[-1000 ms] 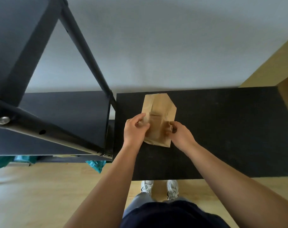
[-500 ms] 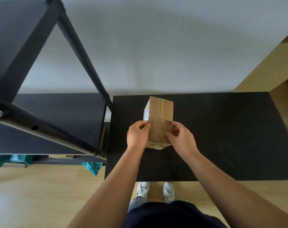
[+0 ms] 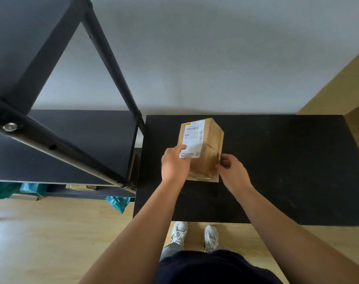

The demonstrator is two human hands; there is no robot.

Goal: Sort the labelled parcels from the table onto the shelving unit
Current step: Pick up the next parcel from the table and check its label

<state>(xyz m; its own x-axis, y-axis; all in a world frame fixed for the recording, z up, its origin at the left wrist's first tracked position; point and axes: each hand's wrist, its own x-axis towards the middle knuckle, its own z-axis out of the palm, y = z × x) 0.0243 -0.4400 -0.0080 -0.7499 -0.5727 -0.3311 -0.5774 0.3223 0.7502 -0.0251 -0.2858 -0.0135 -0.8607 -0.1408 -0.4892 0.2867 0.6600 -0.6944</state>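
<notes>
A brown paper parcel (image 3: 209, 148) stands on the black table (image 3: 277, 171) near its left end, its white shipping label (image 3: 191, 138) turned up toward me. My left hand (image 3: 174, 165) grips the parcel's lower left side, thumb on the label. My right hand (image 3: 230, 171) holds the lower right edge with its fingertips. The black shelving unit (image 3: 82, 136) stands just left of the table, one bare shelf level with the tabletop.
A slanted black brace (image 3: 113, 66) of the shelving crosses the upper left. Teal bags (image 3: 117, 202) and a flat gold-brown item (image 3: 80, 187) lie on the lowest shelf. Pale wood floor surrounds my white shoes (image 3: 195, 234). A grey wall backs the table.
Both hands have turned the parcel over from its plain taped side, so the white label now faces up.
</notes>
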